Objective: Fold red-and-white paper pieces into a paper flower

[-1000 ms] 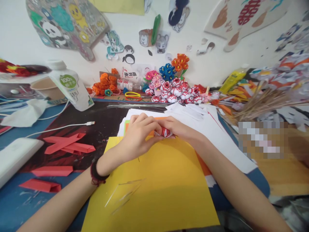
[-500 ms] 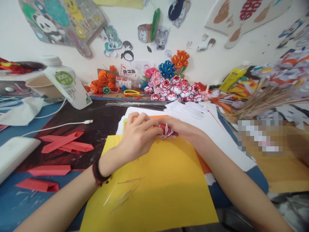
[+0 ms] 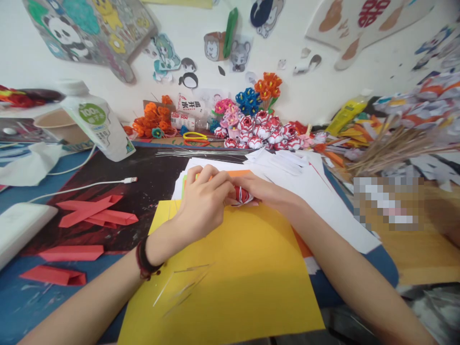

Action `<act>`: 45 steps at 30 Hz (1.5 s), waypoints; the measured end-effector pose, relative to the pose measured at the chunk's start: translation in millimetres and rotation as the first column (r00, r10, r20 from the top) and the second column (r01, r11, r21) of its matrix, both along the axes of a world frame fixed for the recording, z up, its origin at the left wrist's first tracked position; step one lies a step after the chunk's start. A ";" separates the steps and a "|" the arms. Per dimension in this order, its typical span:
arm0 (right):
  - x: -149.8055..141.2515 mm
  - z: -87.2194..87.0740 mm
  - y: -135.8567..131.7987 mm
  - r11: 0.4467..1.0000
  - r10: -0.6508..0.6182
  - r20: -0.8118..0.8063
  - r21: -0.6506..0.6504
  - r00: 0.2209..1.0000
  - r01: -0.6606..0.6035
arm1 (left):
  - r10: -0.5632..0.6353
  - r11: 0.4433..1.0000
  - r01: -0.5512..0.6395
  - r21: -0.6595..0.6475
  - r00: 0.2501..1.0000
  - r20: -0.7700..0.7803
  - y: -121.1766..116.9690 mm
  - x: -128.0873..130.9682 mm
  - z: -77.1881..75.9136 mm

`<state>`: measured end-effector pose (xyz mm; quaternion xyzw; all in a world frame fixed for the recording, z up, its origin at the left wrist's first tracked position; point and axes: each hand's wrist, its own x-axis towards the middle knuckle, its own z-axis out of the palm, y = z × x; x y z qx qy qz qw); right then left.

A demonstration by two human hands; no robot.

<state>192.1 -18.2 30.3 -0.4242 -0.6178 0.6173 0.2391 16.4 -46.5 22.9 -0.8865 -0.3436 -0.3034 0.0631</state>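
A red and white folded paper flower (image 3: 243,195) is between my two hands, above the far edge of a yellow sheet (image 3: 230,273). My left hand (image 3: 206,201) curls its fingers round the flower's left side. From the right, my right hand (image 3: 264,189) grips it, with its fingers over the top and back. The fingertips of both hands are partly hidden behind the flower and each other. Several thin wires (image 3: 187,287) lie on the yellow sheet. Folded red paper strips (image 3: 93,211) rest on the dark mat to the left.
White paper sheets (image 3: 323,201) lie under and right of my hands. Finished paper flowers (image 3: 262,132) are heaped against the wall. A white bottle (image 3: 100,122), a cable (image 3: 86,184) and a power bank (image 3: 21,230) are on the left. Thin sticks (image 3: 381,143) lie at right.
The flower has turned between my fingers and shifted slightly left, showing more of its red side. Both hands stay on it.
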 end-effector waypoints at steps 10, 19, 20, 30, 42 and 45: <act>14.2 -6.5 8.0 0.986 0.165 -0.081 0.036 0.983 -0.163 | -0.082 0.784 0.267 -0.561 0.940 0.332 20.0 -10.7 19.5; 11.5 -5.8 4.3 0.981 0.188 -0.164 -0.011 0.968 -0.192 | -0.110 0.660 0.393 -0.640 0.894 0.435 22.7 -14.8 23.7; 11.4 -6.2 4.6 0.982 0.182 -0.164 -0.010 0.970 -0.186 | -0.113 0.660 0.393 -0.640 0.894 0.433 23.0 -15.5 24.0; 12.5 -7.1 4.3 0.977 0.191 -0.177 -0.060 0.965 -0.204 | -0.245 0.650 0.490 -0.582 0.859 0.449 22.5 -20.2 29.4; 5.2 -10.8 0.2 0.957 0.261 -0.281 -0.049 0.924 -0.285 | -0.056 0.832 0.270 -0.485 0.910 0.410 7.4 -4.0 20.3; 5.4 -10.5 -1.1 0.955 0.287 -0.251 0.001 0.924 -0.296 | 0.002 0.883 0.189 -0.429 0.914 0.406 5.8 -4.3 22.0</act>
